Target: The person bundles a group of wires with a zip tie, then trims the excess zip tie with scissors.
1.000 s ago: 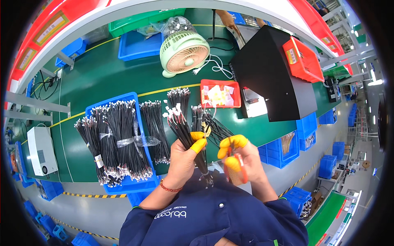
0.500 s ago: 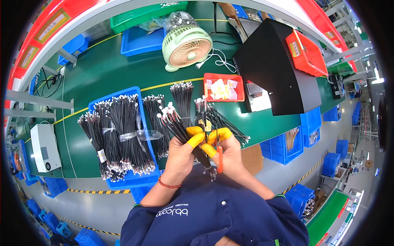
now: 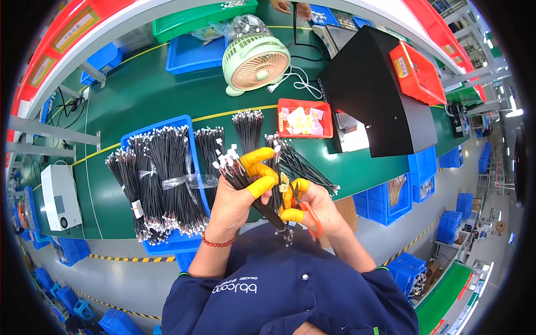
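Note:
My left hand [image 3: 230,202], yellow finger cots on its fingers, is wrapped round a slanting bundle of black cables [image 3: 241,177] with white connectors at the upper end. Its thumb lies across the bundle, and its upper fingers stretch to the right beside a thin upright strand with a pale yellow tag [image 3: 284,183]. My right hand [image 3: 322,207], also in yellow cots, holds small scissors [image 3: 314,216] with orange handles; their dark blades show between its fingertips. Those fingertips are by the tag; whether they pinch it I cannot tell. More cable bundles [image 3: 247,129] lie beyond my hands.
A blue tray [image 3: 191,124] of bundled cables sits left on the green table. Beyond my hands are a red bin [image 3: 329,118] of small packets, a green fan [image 3: 257,62] and a black machine housing [image 3: 374,92]. Another person's hands [image 3: 291,8] show at the far edge.
My left fingers have lifted and spread away from my right fingertips. My right hand has moved slightly right and down, and the scissors have turned. The other person's hands at the far edge have moved left.

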`<state>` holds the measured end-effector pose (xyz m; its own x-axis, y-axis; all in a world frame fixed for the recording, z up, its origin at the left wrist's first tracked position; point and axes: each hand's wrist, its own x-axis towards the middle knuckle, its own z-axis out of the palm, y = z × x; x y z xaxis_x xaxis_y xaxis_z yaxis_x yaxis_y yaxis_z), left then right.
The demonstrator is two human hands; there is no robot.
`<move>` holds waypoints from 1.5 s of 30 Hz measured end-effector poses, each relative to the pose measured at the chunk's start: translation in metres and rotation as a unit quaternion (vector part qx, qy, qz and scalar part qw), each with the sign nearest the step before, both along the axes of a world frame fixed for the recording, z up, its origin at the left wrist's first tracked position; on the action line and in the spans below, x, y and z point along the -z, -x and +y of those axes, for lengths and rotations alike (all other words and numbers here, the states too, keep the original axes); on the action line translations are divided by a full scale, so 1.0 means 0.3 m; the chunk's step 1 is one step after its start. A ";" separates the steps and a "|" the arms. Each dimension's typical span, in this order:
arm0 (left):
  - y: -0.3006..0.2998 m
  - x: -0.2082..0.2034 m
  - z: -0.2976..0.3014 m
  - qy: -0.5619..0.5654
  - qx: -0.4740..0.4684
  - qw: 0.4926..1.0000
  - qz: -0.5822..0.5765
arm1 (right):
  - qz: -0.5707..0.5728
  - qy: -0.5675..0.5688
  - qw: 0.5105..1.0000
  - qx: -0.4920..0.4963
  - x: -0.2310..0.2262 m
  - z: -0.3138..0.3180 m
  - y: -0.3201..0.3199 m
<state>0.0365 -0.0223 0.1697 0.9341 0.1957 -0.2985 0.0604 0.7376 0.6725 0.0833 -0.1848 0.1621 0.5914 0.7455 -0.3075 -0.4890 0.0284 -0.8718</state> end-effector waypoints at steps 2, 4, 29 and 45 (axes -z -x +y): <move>-0.003 -0.002 0.004 -0.013 0.009 1.000 -0.004 | 0.014 -0.004 1.000 -0.013 0.002 -0.010 -0.008; -0.005 0.002 0.010 -0.030 0.027 0.999 0.004 | 0.024 -0.018 0.998 -0.046 -0.004 -0.017 -0.016; -0.012 0.029 -0.006 -0.061 -0.063 0.995 0.042 | -0.168 0.101 0.973 -0.123 -0.097 -0.013 0.050; -0.023 0.043 -0.017 -0.038 -0.081 0.995 0.053 | -0.069 0.143 0.978 -0.132 -0.068 0.010 0.047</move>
